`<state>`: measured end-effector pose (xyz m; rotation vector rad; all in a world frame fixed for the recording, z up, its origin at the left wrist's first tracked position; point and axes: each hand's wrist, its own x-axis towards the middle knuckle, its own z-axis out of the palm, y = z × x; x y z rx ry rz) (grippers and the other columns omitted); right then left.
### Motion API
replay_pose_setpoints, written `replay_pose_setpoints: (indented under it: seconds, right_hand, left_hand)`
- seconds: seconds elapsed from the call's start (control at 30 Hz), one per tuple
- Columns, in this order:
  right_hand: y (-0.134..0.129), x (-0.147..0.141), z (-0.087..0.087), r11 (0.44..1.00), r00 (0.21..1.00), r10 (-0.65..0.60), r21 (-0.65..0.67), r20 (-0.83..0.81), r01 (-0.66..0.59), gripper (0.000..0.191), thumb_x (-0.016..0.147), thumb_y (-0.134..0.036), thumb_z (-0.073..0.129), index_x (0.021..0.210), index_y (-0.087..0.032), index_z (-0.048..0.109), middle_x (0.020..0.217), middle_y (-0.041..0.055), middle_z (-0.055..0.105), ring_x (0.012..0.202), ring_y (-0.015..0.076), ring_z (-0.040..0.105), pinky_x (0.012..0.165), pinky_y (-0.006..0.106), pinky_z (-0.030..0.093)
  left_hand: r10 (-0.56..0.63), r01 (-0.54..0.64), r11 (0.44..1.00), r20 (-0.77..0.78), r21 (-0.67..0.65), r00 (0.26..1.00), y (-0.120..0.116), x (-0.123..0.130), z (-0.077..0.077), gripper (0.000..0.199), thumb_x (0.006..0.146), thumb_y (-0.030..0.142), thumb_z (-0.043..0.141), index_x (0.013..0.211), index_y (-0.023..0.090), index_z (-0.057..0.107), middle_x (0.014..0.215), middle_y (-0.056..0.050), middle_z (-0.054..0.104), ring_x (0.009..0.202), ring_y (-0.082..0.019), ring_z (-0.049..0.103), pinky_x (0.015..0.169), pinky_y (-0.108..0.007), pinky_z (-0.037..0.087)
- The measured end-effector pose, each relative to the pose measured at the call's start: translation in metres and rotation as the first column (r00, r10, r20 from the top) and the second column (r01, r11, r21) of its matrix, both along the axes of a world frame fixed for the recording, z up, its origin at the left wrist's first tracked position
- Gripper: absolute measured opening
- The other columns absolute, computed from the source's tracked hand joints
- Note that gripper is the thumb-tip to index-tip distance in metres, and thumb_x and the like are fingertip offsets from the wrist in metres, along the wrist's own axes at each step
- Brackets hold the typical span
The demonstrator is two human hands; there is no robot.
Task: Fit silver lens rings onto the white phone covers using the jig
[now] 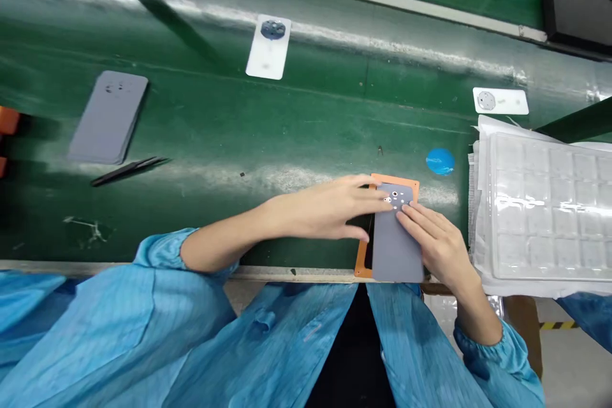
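Note:
A grey phone back cover (396, 245) with several camera holes lies over an orange frame (363, 269) at the bench's front edge. My left hand (329, 207) reaches across from the left, fingers stretched out and spread, the fingertips at the camera holes. From the right, my right hand (437, 243) grips the cover at its right side, fingers together on its top face; its thumb is hidden. Part of the frame is covered by the cover and my hands.
Stacked grey covers (106, 121) and black tweezers (127, 171) lie left. Two white phone-shaped panels, one upper middle (265, 58) and one upper right (514, 102), are farther back. A blue disc (440, 161) lies beside a clear compartment tray (540, 204) on the right.

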<state>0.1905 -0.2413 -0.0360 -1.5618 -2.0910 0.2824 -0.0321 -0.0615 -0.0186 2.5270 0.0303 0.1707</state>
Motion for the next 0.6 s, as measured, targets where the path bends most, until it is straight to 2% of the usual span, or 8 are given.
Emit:
replay_pose_setpoints:
  seconds: [0.07, 0.1, 0.2, 0.27, 0.33, 0.4, 0.5, 0.6]
  right_hand:
    - [0.013, 0.008, 0.01, 0.997, 0.956, -0.053, 0.039, -0.29, 0.067, 0.038, 0.099, -0.015, 0.05, 0.13, -0.026, 0.068, 0.128, 0.008, 0.073, 0.122, 0.0273, 0.068, 0.103, 0.048, 0.058]
    - [0.021, 0.011, 0.012, 0.992, 0.892, -0.086, 0.047, -0.445, 0.119, 0.031, 0.099, -0.02, 0.053, 0.124, -0.027, 0.07, 0.121, 0.0078, 0.075, 0.116, 0.0281, 0.071, 0.1, 0.049, 0.059]
    - [0.05, 0.02, 0.002, 0.976, 0.636, -0.132, 0.011, -0.76, 0.216, 0.02, 0.097, -0.032, 0.055, 0.112, -0.029, 0.067, 0.099, 0.007, 0.075, 0.098, 0.0288, 0.074, 0.085, 0.051, 0.062]
    - [0.065, 0.024, -0.013, 0.979, 0.545, -0.145, -0.042, -0.825, 0.198, 0.021, 0.096, -0.037, 0.05, 0.11, -0.028, 0.063, 0.091, 0.0076, 0.07, 0.092, 0.0284, 0.073, 0.074, 0.047, 0.062]
    - [0.074, 0.026, -0.027, 0.986, 0.536, -0.145, -0.08, -0.832, 0.143, 0.024, 0.096, -0.038, 0.044, 0.111, -0.028, 0.06, 0.09, 0.0092, 0.067, 0.092, 0.0287, 0.07, 0.071, 0.046, 0.06]
    - [0.075, 0.027, -0.035, 0.993, 0.558, -0.115, -0.074, -0.822, 0.096, 0.028, 0.096, -0.038, 0.039, 0.115, -0.028, 0.056, 0.093, 0.0102, 0.064, 0.094, 0.0291, 0.068, 0.076, 0.049, 0.059]
    - [0.072, 0.026, -0.039, 0.996, 0.599, -0.091, -0.068, -0.796, 0.06, 0.032, 0.096, -0.037, 0.033, 0.121, -0.03, 0.051, 0.094, 0.0097, 0.06, 0.095, 0.0298, 0.064, 0.085, 0.054, 0.055]
    - [0.069, 0.025, -0.038, 0.991, 0.594, -0.131, -0.096, -0.793, 0.091, 0.034, 0.093, -0.041, 0.033, 0.12, -0.029, 0.05, 0.09, 0.0097, 0.058, 0.092, 0.0316, 0.061, 0.087, 0.057, 0.052]
  left_hand:
    - [0.058, -0.044, 0.984, 0.08, -0.172, 0.995, 0.014, 0.011, 0.013, 0.067, 0.086, 0.031, 0.081, 0.146, 0.022, 0.053, 0.142, -0.011, 0.063, 0.134, -0.026, 0.056, 0.11, -0.038, 0.049]
    - [0.11, -0.078, 0.97, 0.13, -0.23, 0.985, 0.017, 0.017, 0.017, 0.064, 0.086, 0.03, 0.081, 0.144, 0.021, 0.055, 0.139, -0.011, 0.065, 0.13, -0.025, 0.06, 0.109, -0.036, 0.049]
    - [0.272, -0.165, 0.926, 0.297, -0.339, 0.915, 0.014, 0.036, 0.022, 0.035, 0.091, 0.025, 0.075, 0.124, 0.017, 0.068, 0.119, -0.009, 0.075, 0.11, -0.02, 0.071, 0.099, -0.03, 0.054]
    - [0.339, -0.191, 0.91, 0.395, -0.369, 0.853, 0.007, 0.044, 0.019, 0.015, 0.095, 0.02, 0.068, 0.109, 0.015, 0.072, 0.105, -0.007, 0.078, 0.096, -0.016, 0.074, 0.089, -0.025, 0.057]
    - [0.367, -0.212, 0.912, 0.468, -0.35, 0.804, 0.001, 0.047, 0.014, 0.01, 0.097, 0.016, 0.063, 0.1, 0.015, 0.073, 0.097, -0.007, 0.078, 0.087, -0.014, 0.074, 0.083, -0.023, 0.058]
    - [0.362, -0.238, 0.927, 0.519, -0.291, 0.775, -0.002, 0.046, 0.01, 0.011, 0.096, 0.013, 0.062, 0.096, 0.015, 0.073, 0.093, -0.006, 0.079, 0.085, -0.014, 0.074, 0.082, -0.023, 0.058]
    - [0.332, -0.272, 0.943, 0.572, -0.191, 0.75, -0.002, 0.043, 0.007, 0.016, 0.097, 0.012, 0.057, 0.096, 0.015, 0.073, 0.093, -0.005, 0.079, 0.086, -0.014, 0.075, 0.081, -0.023, 0.059]
    - [0.321, -0.298, 0.945, 0.58, -0.139, 0.748, -0.001, 0.042, 0.006, 0.022, 0.1, 0.015, 0.052, 0.095, 0.018, 0.073, 0.092, -0.004, 0.079, 0.087, -0.014, 0.075, 0.081, -0.024, 0.06]
